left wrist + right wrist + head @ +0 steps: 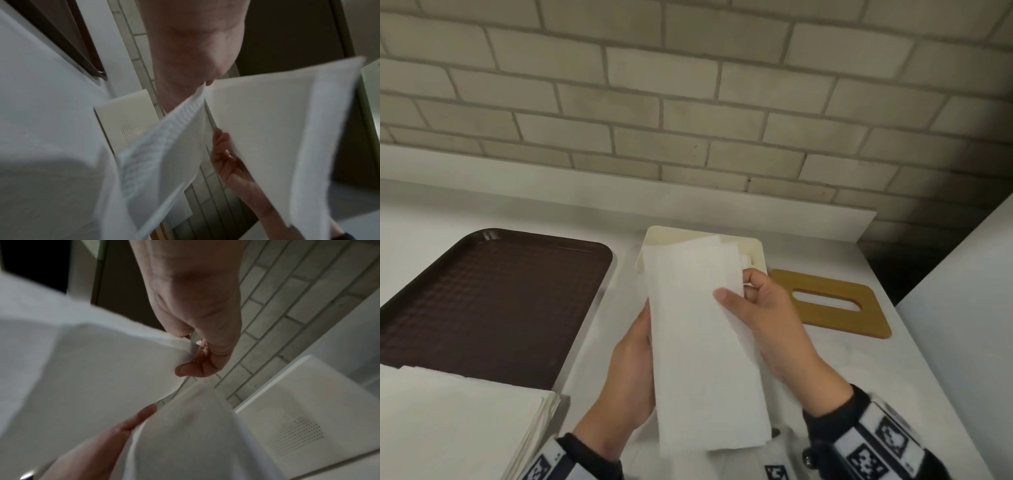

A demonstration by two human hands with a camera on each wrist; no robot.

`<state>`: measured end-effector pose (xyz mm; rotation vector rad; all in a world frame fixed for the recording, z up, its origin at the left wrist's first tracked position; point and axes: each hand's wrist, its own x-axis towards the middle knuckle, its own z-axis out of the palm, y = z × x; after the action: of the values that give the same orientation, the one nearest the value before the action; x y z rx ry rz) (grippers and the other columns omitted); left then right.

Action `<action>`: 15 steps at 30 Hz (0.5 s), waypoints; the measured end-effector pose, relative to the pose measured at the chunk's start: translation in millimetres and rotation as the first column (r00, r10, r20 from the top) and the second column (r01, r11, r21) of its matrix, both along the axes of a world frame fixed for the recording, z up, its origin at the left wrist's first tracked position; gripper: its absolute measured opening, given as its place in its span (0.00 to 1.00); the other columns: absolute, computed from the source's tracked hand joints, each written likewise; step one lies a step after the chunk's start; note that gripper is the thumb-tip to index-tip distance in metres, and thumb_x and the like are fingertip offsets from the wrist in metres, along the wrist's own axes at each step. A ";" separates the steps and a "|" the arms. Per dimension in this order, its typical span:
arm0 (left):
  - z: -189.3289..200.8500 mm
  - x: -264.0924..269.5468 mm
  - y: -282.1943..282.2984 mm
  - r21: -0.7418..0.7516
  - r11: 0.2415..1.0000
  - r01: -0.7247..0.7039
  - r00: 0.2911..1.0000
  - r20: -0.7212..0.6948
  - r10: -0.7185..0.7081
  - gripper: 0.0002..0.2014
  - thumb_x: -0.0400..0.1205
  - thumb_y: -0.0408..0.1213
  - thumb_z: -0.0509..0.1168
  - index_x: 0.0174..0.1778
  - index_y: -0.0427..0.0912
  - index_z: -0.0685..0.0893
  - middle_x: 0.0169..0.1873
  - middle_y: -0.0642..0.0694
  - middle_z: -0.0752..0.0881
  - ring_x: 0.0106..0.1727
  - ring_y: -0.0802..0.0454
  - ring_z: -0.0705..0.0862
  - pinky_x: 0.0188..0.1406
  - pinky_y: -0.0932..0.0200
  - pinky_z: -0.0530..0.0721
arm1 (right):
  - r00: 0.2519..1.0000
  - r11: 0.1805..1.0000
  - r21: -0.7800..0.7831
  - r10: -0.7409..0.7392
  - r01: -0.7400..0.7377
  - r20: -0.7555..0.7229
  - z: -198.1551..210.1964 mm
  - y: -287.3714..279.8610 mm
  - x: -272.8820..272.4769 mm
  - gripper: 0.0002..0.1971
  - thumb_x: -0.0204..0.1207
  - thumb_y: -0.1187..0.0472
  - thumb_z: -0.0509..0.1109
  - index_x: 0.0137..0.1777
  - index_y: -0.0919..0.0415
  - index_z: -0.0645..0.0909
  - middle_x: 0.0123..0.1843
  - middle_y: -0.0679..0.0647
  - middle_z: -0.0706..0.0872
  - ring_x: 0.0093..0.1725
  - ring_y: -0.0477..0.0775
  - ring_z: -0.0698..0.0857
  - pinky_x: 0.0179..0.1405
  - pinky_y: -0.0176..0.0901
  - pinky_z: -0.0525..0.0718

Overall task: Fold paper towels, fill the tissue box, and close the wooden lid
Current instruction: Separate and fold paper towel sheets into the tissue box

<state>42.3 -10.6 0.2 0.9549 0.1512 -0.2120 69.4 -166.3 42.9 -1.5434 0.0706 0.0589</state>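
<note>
Both hands hold one folded paper towel (702,346) at the lower centre of the head view; the left hand (626,373) cups its left edge, fingers hidden behind the sheet, while the right hand (767,322) pinches its right edge, thumb on top; the towel's far end overlaps the open white tissue box (751,251) at mid-frame; the wooden lid (835,320) lies flat just right of the box; a brown tray (493,301) sits at left; a stack of unfolded towels (448,421) fills the lower left corner.
</note>
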 end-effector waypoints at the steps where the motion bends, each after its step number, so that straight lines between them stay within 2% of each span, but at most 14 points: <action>1: 1.1 0.7 -1.1 0.015 1.000 -0.018 1.000 0.016 0.017 0.19 0.88 0.44 0.52 0.58 0.46 0.89 0.52 0.40 0.90 0.53 0.41 0.89 0.52 0.45 0.84 | 1.000 0.999 -0.036 0.003 -0.003 0.004 -2.7 2.9 0.0 0.07 0.75 0.67 0.72 0.51 0.63 0.81 0.47 0.60 0.92 0.49 0.63 0.90 0.55 0.63 0.86; 2: 1.9 0.8 -1.3 0.007 1.000 -0.016 1.000 0.022 0.016 0.20 0.88 0.45 0.51 0.57 0.47 0.89 0.53 0.40 0.90 0.53 0.41 0.89 0.52 0.46 0.84 | 1.000 0.997 -0.078 0.010 -0.009 0.008 -5.4 4.8 0.1 0.07 0.75 0.66 0.72 0.52 0.63 0.81 0.47 0.59 0.92 0.48 0.63 0.90 0.55 0.61 0.86; 5: 6.3 0.9 0.8 -0.070 0.996 0.060 0.998 -0.004 -0.061 0.27 0.83 0.57 0.48 0.67 0.48 0.83 0.61 0.40 0.87 0.63 0.41 0.85 0.62 0.43 0.79 | 0.999 0.985 -0.170 0.027 -0.022 0.032 -7.5 7.0 0.1 0.07 0.75 0.64 0.72 0.52 0.61 0.82 0.43 0.58 0.92 0.46 0.61 0.91 0.49 0.53 0.88; 8: 6.3 0.5 2.7 -0.112 0.989 0.099 0.995 -0.011 -0.101 0.28 0.79 0.58 0.53 0.68 0.47 0.82 0.63 0.40 0.86 0.65 0.40 0.84 0.68 0.40 0.75 | 0.997 0.974 -0.228 0.031 -0.013 0.073 -6.3 4.6 -0.6 0.04 0.76 0.63 0.72 0.49 0.59 0.84 0.32 0.48 0.91 0.34 0.45 0.90 0.34 0.33 0.83; 9: 6.7 -0.6 2.7 -0.123 0.986 0.112 0.994 0.004 -0.112 0.27 0.79 0.57 0.54 0.66 0.47 0.84 0.63 0.40 0.86 0.65 0.40 0.84 0.69 0.40 0.75 | 0.996 0.968 -0.251 0.033 -0.012 0.083 -4.3 3.9 -1.5 0.01 0.76 0.62 0.72 0.44 0.58 0.84 0.26 0.43 0.87 0.28 0.39 0.85 0.30 0.27 0.78; 10: 8.1 -1.5 2.2 -0.125 0.985 0.121 0.993 0.015 -0.120 0.25 0.79 0.57 0.54 0.63 0.48 0.86 0.63 0.40 0.86 0.65 0.41 0.84 0.69 0.40 0.75 | 0.995 0.963 -0.269 0.030 -0.002 0.100 -5.7 2.0 -1.4 0.07 0.77 0.62 0.71 0.37 0.56 0.83 0.20 0.40 0.82 0.22 0.36 0.79 0.26 0.24 0.73; 12: 11.0 -2.8 1.6 -0.123 0.984 0.131 0.991 0.018 -0.130 0.24 0.79 0.55 0.55 0.61 0.48 0.88 0.62 0.42 0.87 0.64 0.42 0.85 0.66 0.42 0.76 | 0.991 0.949 -0.315 0.021 0.020 0.128 -6.2 -1.3 -2.6 0.18 0.78 0.61 0.70 0.25 0.56 0.78 0.17 0.40 0.73 0.19 0.38 0.69 0.22 0.26 0.67; 13: 12.0 -2.7 1.0 -0.121 0.984 0.129 0.992 0.010 -0.128 0.24 0.79 0.53 0.56 0.64 0.47 0.86 0.62 0.41 0.87 0.64 0.42 0.85 0.64 0.43 0.77 | 0.991 0.944 -0.328 0.011 0.035 0.136 -5.8 -3.3 -3.2 0.18 0.77 0.60 0.71 0.24 0.57 0.79 0.18 0.41 0.75 0.20 0.38 0.70 0.24 0.27 0.68; 15: 12.7 -2.3 0.9 -0.116 0.987 0.109 0.994 -0.017 -0.112 0.25 0.80 0.51 0.57 0.67 0.41 0.82 0.61 0.40 0.87 0.62 0.42 0.86 0.62 0.44 0.79 | 0.990 0.947 -0.317 -0.001 0.046 0.143 -5.4 -7.3 -3.7 0.11 0.75 0.61 0.73 0.31 0.58 0.86 0.23 0.43 0.84 0.23 0.38 0.77 0.27 0.28 0.75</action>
<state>40.0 -9.7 12.9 0.8473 0.1070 -0.3309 65.7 -173.7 37.6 -1.8675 -0.0151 -0.0852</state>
